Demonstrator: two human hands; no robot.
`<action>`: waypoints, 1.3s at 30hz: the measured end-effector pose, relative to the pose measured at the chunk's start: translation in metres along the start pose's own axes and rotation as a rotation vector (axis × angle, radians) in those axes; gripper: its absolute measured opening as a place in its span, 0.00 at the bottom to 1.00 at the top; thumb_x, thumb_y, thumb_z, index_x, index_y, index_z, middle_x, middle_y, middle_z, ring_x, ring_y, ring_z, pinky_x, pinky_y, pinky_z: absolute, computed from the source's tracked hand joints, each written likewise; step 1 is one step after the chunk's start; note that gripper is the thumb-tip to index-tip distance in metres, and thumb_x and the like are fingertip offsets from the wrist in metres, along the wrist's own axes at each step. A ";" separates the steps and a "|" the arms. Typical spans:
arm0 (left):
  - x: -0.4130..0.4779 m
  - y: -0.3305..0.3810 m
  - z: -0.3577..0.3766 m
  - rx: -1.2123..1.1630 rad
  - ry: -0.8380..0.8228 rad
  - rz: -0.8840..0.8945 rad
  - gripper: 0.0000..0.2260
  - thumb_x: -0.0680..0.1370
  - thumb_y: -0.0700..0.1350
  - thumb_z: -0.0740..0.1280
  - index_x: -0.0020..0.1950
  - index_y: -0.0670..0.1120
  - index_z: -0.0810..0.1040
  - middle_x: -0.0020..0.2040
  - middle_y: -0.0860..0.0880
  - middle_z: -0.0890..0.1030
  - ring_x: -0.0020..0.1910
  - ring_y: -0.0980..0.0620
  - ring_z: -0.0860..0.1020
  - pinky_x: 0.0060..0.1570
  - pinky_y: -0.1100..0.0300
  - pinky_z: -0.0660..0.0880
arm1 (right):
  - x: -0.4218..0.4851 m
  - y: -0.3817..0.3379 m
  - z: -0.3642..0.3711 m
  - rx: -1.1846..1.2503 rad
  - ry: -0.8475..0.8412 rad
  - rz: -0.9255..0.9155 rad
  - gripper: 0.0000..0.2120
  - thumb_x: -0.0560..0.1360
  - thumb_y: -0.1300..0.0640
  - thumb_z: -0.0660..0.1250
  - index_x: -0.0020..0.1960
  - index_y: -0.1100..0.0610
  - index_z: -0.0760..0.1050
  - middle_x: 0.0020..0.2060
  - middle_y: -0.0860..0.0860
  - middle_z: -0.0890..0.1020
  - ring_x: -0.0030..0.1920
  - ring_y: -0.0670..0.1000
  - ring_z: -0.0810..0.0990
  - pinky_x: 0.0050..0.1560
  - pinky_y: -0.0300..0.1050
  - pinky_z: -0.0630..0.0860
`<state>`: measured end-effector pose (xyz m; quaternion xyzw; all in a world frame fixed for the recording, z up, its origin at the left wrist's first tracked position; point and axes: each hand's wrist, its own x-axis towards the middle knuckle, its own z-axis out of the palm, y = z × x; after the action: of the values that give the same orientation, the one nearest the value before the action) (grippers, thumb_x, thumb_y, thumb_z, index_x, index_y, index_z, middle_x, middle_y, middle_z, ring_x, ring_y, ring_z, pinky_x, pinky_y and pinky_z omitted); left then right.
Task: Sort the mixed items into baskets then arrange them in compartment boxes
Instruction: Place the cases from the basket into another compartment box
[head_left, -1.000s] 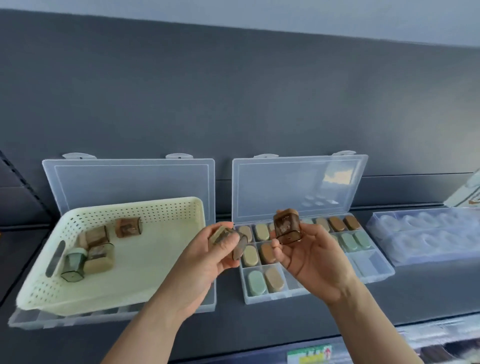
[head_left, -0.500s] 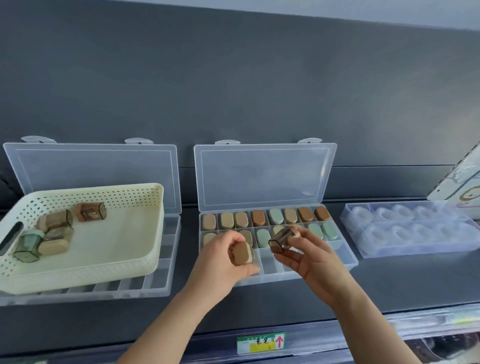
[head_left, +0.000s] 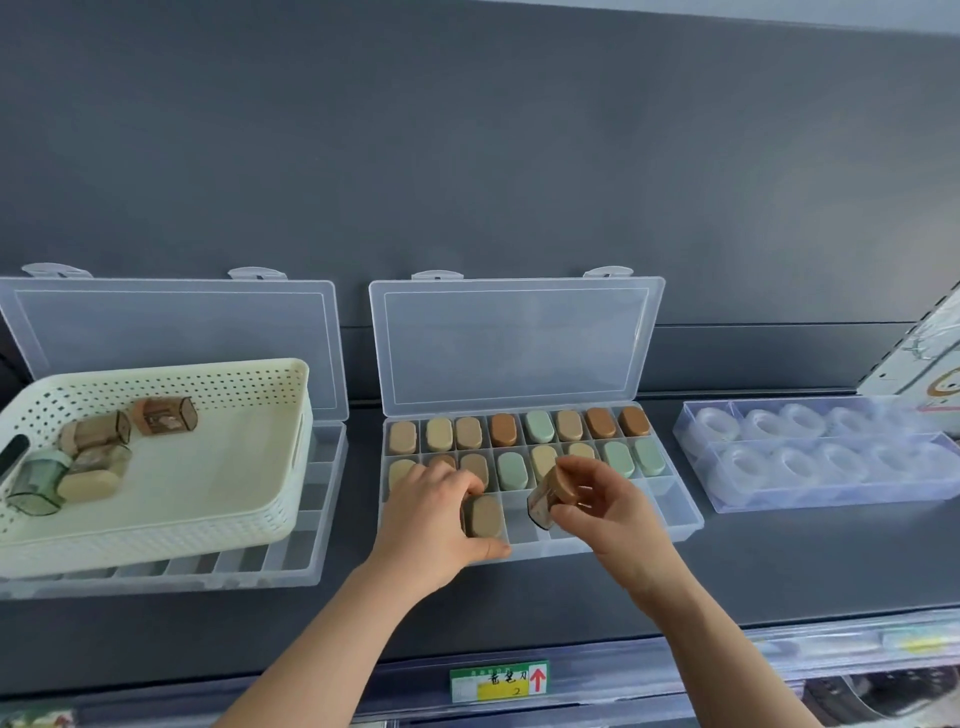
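Now, seen from the head camera, both hands have dropped from in front of the lid to the box's near row, so two more pieces look about to be slotted. The left hand (head_left: 431, 525) curls its grip round a tan oval case (head_left: 484, 515), upright at a near-row cell of the middle compartment box (head_left: 667, 501). The right hand (head_left: 608, 512) pinches a brown-capped clear case (head_left: 548, 493), tilted just above neighbouring cells. Four cases wait in the cream basket (head_left: 156, 540).

Shelf (head_left: 519, 597), left to right: basket (head_left: 208, 483), four items (head_left: 93, 457) at its left end, resting on an open compartment box (head_left: 324, 519). Second open box (head_left: 675, 519), two far rows filled, with left hand (head_left: 431, 525) and right hand (head_left: 608, 514) each holding an item at its near row. Tray (head_left: 810, 499) far right.
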<state>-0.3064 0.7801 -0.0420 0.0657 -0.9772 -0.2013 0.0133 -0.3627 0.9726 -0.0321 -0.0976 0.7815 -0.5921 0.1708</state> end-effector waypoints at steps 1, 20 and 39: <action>-0.002 -0.002 -0.001 -0.035 0.010 -0.005 0.30 0.66 0.67 0.71 0.64 0.55 0.73 0.60 0.57 0.73 0.58 0.54 0.68 0.59 0.59 0.68 | 0.001 0.001 0.001 -0.068 -0.010 -0.019 0.22 0.70 0.63 0.72 0.60 0.48 0.73 0.51 0.46 0.81 0.52 0.46 0.81 0.52 0.36 0.77; -0.018 -0.023 -0.023 -0.076 -0.044 -0.045 0.20 0.73 0.54 0.72 0.64 0.55 0.75 0.62 0.59 0.75 0.63 0.56 0.66 0.63 0.58 0.66 | 0.014 0.005 0.017 -0.829 -0.177 -0.312 0.20 0.73 0.52 0.68 0.64 0.49 0.71 0.60 0.44 0.73 0.61 0.46 0.68 0.58 0.32 0.65; -0.077 -0.157 -0.164 0.036 0.264 -0.244 0.16 0.75 0.53 0.69 0.63 0.54 0.77 0.61 0.60 0.75 0.60 0.60 0.72 0.59 0.63 0.67 | 0.034 -0.114 0.151 -0.682 -0.265 -0.574 0.18 0.78 0.50 0.64 0.67 0.47 0.71 0.66 0.41 0.73 0.58 0.44 0.77 0.57 0.35 0.71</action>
<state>-0.2023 0.5834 0.0464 0.2099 -0.9552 -0.1735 0.1159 -0.3422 0.7934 0.0360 -0.4353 0.8444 -0.3072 0.0567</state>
